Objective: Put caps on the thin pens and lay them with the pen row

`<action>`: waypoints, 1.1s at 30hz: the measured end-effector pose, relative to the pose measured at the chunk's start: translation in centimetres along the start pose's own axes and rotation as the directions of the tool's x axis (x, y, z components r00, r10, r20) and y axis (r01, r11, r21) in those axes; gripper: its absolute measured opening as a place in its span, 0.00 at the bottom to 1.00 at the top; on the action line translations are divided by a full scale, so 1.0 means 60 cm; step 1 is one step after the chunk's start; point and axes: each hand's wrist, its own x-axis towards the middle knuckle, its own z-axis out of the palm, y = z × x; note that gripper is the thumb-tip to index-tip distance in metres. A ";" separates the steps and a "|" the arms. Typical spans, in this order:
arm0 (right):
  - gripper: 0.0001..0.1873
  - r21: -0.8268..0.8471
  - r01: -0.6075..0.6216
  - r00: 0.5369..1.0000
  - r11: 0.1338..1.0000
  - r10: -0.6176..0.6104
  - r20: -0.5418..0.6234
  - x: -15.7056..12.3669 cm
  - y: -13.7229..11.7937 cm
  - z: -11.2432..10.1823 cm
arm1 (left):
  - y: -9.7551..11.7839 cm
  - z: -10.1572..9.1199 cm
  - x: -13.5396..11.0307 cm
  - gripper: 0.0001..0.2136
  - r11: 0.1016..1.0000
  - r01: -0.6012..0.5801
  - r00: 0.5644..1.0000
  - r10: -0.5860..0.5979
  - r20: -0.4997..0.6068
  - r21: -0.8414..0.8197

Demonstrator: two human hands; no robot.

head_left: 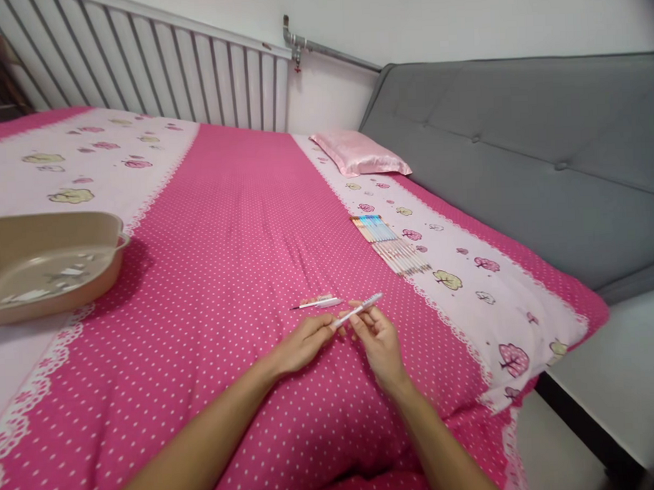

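Note:
Both my hands hold one slim white pen (364, 305) above the pink dotted bedspread (235, 227). My left hand (304, 341) pinches its lower end and my right hand (377, 339) grips its middle, the tip pointing up and right. Just beyond my fingers lies a second pen (317, 302) on the cover, with a small pale piece beside it. A neat row of several pens (391, 244) lies further off to the right, on the pale band with tree prints.
A beige plastic tray (49, 263) with scraps in it sits at the left on the bed. A pink pillow (359, 154) lies at the far right corner. A grey sofa (532, 152) borders the bed's right side, a white radiator (154, 72) the far wall.

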 end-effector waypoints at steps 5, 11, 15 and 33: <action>0.16 0.082 -0.025 1.000 0.996 0.024 0.010 0.001 0.000 0.000 | -0.011 0.001 0.002 0.14 0.996 0.036 0.999 -0.033 0.039 -0.081; 0.16 0.228 -0.152 0.987 0.962 0.138 0.077 0.000 -0.005 -0.001 | -0.013 0.002 0.004 0.14 0.888 0.170 0.974 -0.084 0.213 -0.427; 0.16 0.278 -0.225 0.971 0.934 0.191 0.145 -0.001 -0.005 -0.001 | -0.002 0.000 0.000 0.14 0.839 0.240 0.952 -0.105 0.288 -0.488; 0.16 0.194 -0.197 0.976 0.961 0.173 0.131 -0.001 -0.002 0.001 | -0.008 0.007 0.004 0.16 0.865 0.240 0.946 -0.105 0.308 -0.442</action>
